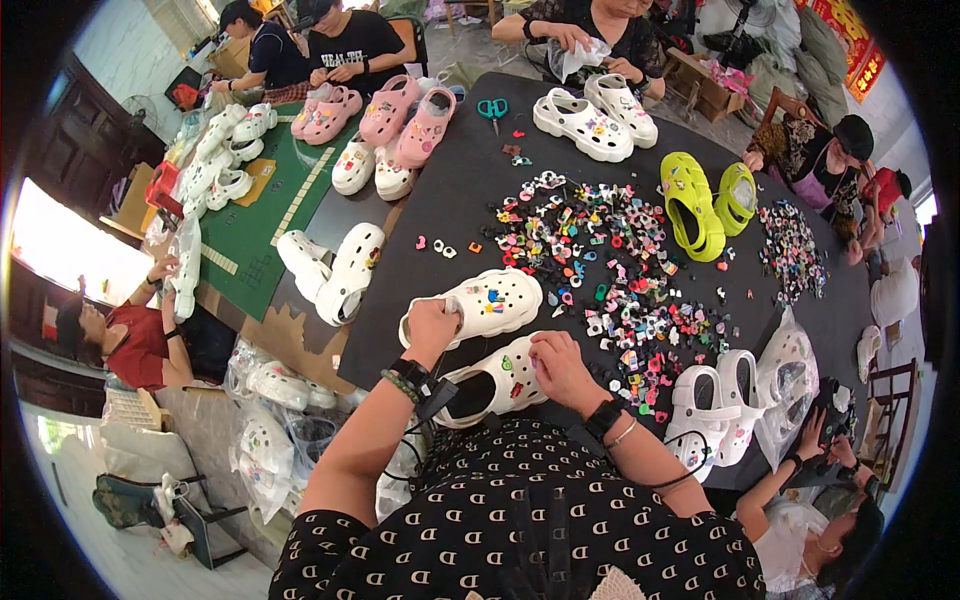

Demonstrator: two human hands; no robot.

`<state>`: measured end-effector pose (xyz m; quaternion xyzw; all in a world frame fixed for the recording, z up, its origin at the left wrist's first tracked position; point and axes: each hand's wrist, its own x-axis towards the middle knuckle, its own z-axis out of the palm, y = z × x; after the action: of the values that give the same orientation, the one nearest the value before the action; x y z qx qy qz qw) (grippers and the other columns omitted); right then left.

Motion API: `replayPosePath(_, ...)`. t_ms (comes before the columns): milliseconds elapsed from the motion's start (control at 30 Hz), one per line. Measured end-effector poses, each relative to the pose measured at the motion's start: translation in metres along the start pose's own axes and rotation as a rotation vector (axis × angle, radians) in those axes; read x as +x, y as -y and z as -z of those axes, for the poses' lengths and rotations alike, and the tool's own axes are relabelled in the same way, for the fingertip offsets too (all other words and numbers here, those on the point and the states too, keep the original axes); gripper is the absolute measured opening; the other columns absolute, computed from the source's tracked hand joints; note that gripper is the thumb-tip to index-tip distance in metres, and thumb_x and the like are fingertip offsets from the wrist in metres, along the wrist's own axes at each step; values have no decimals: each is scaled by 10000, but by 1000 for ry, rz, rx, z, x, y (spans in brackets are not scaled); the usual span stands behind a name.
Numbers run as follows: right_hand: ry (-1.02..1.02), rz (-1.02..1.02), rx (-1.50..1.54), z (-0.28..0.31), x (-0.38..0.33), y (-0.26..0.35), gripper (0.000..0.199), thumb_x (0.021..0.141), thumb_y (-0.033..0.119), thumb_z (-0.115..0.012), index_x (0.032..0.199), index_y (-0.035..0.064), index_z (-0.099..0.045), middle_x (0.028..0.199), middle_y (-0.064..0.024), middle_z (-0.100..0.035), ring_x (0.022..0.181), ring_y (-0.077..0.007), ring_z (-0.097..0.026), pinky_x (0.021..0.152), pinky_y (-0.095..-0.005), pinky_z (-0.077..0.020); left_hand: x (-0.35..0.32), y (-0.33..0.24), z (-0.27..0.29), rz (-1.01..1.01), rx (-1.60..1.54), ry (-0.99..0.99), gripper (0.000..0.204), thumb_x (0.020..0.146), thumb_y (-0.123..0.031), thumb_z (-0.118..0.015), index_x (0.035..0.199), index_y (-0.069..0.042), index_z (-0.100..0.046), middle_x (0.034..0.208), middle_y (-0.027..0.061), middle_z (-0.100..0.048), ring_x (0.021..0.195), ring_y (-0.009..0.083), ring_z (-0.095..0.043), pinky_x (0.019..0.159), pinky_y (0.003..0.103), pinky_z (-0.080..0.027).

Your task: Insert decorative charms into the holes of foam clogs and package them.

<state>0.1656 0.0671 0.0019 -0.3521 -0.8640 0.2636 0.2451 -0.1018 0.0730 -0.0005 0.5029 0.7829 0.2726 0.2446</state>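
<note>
Two cream clogs lie side by side at the table's near edge. My left hand is curled at the heel opening of the farther cream clog, gripping it; its fingertips are hidden inside. Colourful shoe charms sit on that clog's top. My right hand rests against the toe of the nearer cream clog, its fingers bent together. Whatever lies between those fingertips is too small and covered to make out. The nearer clog also carries a few charms along its upper.
Loose charms spread in a heap across the black table. Lime clogs and white clogs stand beyond them. White clogs and a plastic bag are at right. Teal scissors lie far back. Several co-workers sit around.
</note>
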Motion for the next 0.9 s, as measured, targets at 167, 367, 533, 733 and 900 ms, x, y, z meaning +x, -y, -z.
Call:
replayPosePath(167,-28,-12,-4,-6,-1,-7,207,746,26,-586,946,64,-550,1092,-79,-539,1045,-290,-486,847,-412,-383,-5,-6,3,122,-52,130,148,720,-151,-656,743,-10,-694,649,153,-639,621,308,-634,608,381,-491)
replayPosePath(367,-14,-5,-34,-7,0,-3,218,728,24,-595,935,69,-544,1090,-80,-537,1041,-294,-482,831,-417,-387,1,24,-17,-176,-68,144,155,742,-86,-583,819,-18,-699,832,206,-637,791,345,-627,713,422,-488)
replayPosePath(533,-4,27,-12,-5,-3,-8,239,726,33,-616,953,74,-552,1124,-101,-539,1055,-316,-484,858,-432,-398,-3,29,-22,-417,64,20,143,748,-42,-557,803,13,-678,868,247,-622,844,405,-607,775,470,-484)
replayPosePath(733,-278,-117,11,20,-25,-30,286,720,-17,-600,996,56,-583,1199,-173,-514,1085,-363,-491,947,-444,-407,-50,-6,2,-558,256,-209,309,764,-157,-673,994,38,-607,997,202,-592,1033,387,-517,892,469,-430)
replayPosePath(900,-214,-200,-122,20,-63,-46,324,722,-13,-609,1032,73,-573,1237,-177,-478,1127,-372,-449,965,-463,-371,-82,-21,34,-405,574,-14,525,748,-452,-718,963,19,-632,949,148,-599,1040,325,-481,898,474,-351)
